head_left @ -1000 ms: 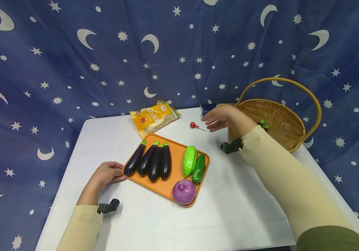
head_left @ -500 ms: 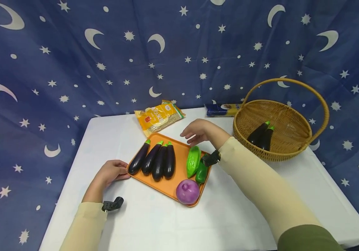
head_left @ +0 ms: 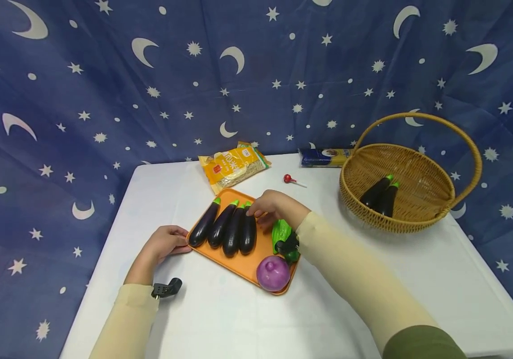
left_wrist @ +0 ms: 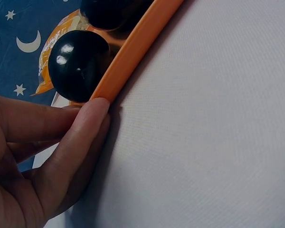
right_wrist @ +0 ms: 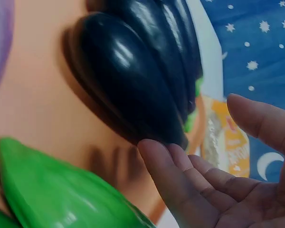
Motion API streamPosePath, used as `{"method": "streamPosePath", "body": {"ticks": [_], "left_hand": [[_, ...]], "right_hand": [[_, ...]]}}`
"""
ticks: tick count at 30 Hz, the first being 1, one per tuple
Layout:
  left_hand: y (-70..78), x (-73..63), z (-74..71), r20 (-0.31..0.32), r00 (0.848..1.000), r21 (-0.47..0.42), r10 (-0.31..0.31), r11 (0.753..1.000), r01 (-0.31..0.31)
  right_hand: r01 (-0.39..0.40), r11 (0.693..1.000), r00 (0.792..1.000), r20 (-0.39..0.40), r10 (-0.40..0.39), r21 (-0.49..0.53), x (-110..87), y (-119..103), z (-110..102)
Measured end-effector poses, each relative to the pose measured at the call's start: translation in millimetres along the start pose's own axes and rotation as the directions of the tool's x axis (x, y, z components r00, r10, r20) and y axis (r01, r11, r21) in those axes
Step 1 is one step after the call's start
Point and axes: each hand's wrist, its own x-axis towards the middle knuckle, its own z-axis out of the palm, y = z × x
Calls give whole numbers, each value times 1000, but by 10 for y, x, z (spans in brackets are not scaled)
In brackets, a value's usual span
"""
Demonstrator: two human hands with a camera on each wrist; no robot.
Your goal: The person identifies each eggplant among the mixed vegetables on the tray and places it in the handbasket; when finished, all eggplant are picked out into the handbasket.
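Observation:
An orange tray (head_left: pixel 262 243) holds several eggplants side by side, a light green ridged vegetable (head_left: pixel 280 231), a green pepper (head_left: pixel 292 257) partly hidden by the right wrist's camera, and a purple onion (head_left: pixel 273 273). My left hand (head_left: pixel 166 241) pinches the tray's left corner; in the left wrist view the thumb presses the orange rim (left_wrist: pixel 133 54) beside an eggplant's round end (left_wrist: pixel 78 64). Over the tray, my right hand (head_left: pixel 276 207) reaches to the rightmost eggplant (head_left: pixel 248 235). The right wrist view has its fingertips at that eggplant's stem end (right_wrist: pixel 173 133), thumb spread apart.
At the right stands a wicker basket (head_left: pixel 350 192) with a tall handle and two eggplants (head_left: pixel 387 199) inside. Behind the tray lie a yellow grain packet (head_left: pixel 234 168), a red lollipop (head_left: pixel 287 178) and a blue-and-yellow packet (head_left: pixel 325 157). A starry blue curtain (head_left: pixel 256 75) hangs behind the table.
My right hand has moved left from beside the basket, over the tray, to the rightmost eggplant. The left hand stays at the tray corner. The head view has shifted slightly.

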Motion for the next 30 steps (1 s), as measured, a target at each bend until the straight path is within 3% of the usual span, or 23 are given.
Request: {"method": "streamPosePath", "body": {"ticks": [9,19,30], "left_hand": [[9,12,2,-9,1000,-1,-3,1000,3],[13,-20,33,-10,1000,6,-5,1000,5],[9,-29,36,-19,1000,26,-4,1000,4]], "right_hand": [[38,999,998,-44,-38,-8,66,102,149],[15,999,997,-70,-13,35,183,146,277],[60,998,977,-204,-64,-23,272,138,418]]}}
